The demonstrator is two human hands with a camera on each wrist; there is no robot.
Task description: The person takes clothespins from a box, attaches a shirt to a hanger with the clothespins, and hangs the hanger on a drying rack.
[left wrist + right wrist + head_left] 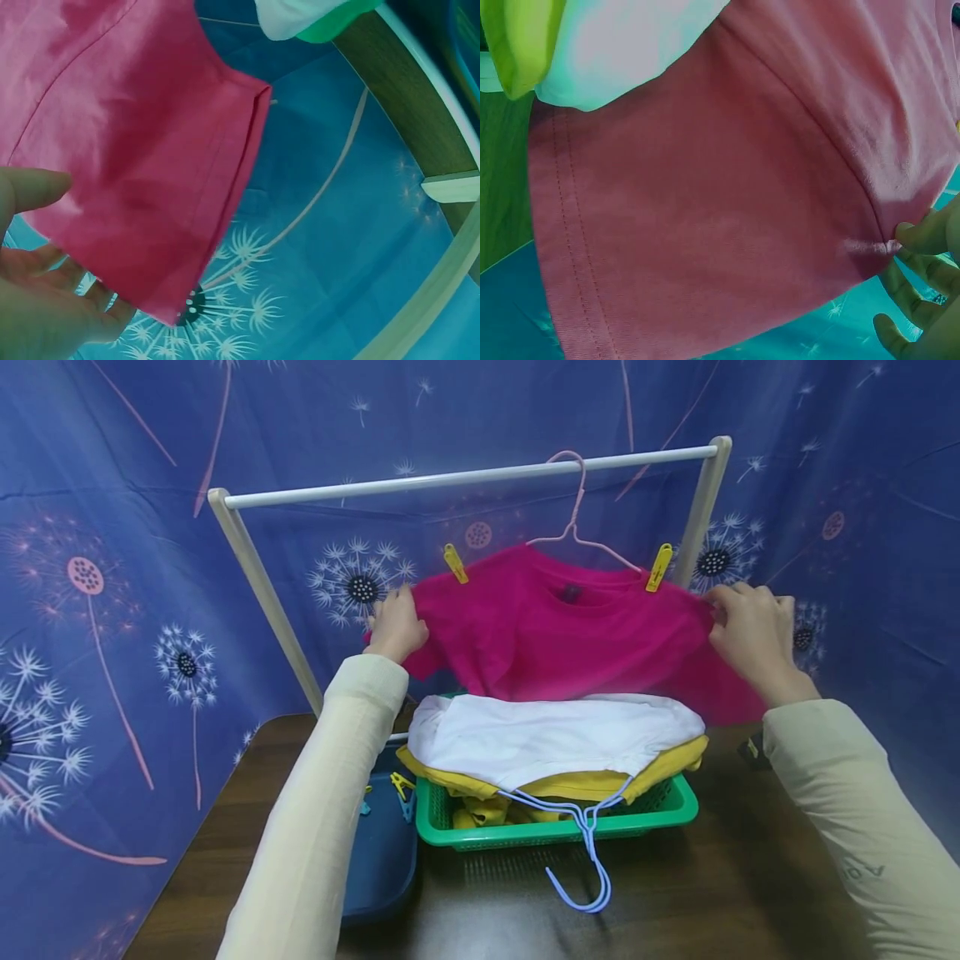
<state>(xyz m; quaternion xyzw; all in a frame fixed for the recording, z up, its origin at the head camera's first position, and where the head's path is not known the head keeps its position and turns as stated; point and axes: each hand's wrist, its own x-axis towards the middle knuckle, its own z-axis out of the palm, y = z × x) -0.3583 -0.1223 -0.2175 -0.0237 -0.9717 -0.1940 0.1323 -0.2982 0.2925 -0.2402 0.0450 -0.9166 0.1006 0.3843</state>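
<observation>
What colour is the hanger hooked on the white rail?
The hanger is pink; head view shows it best.

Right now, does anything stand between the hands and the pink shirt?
Nothing visible: the right hand pinches the pink shirt, the left hand is at its opposite side. The white garment hides only the shirt's lower part.

Blue fabric (300,410) hangs behind and along both sides of your bench (720,893), printed with white and pink dandelions (362,587). Bench surface before you: dark brown, wood-grained, pale light reflecting near its front.
</observation>
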